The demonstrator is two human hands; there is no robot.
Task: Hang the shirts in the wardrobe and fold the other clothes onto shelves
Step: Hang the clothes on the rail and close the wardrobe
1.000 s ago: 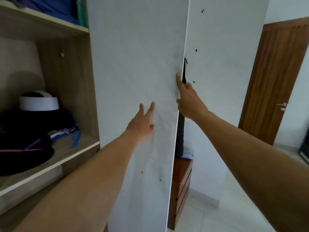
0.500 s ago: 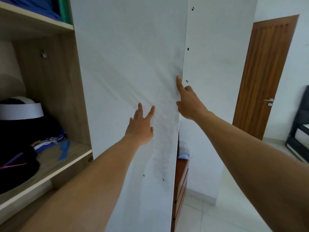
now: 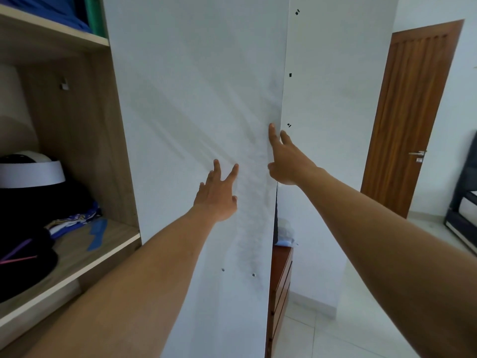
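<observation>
Two tall white wardrobe doors fill the middle: the left door and the right door, nearly meeting at a narrow gap. My left hand lies flat on the left door with fingers spread, holding nothing. My right hand rests at the seam, fingers stretched upward across both door edges. Low in the gap shows a sliver of a dark hanging garment. On the open shelf at left lie black clothes, a patterned blue cloth and a white-banded hat.
Folded blue and green clothes sit on the upper shelf. A brown wooden drawer unit stands behind the doors, with a white bundle on top. A brown room door is at right, dark furniture at the far right edge.
The gap between the two white doors has narrowed, hiding most of the dark garment. My view has shifted slightly; both hands stay on the doors.
</observation>
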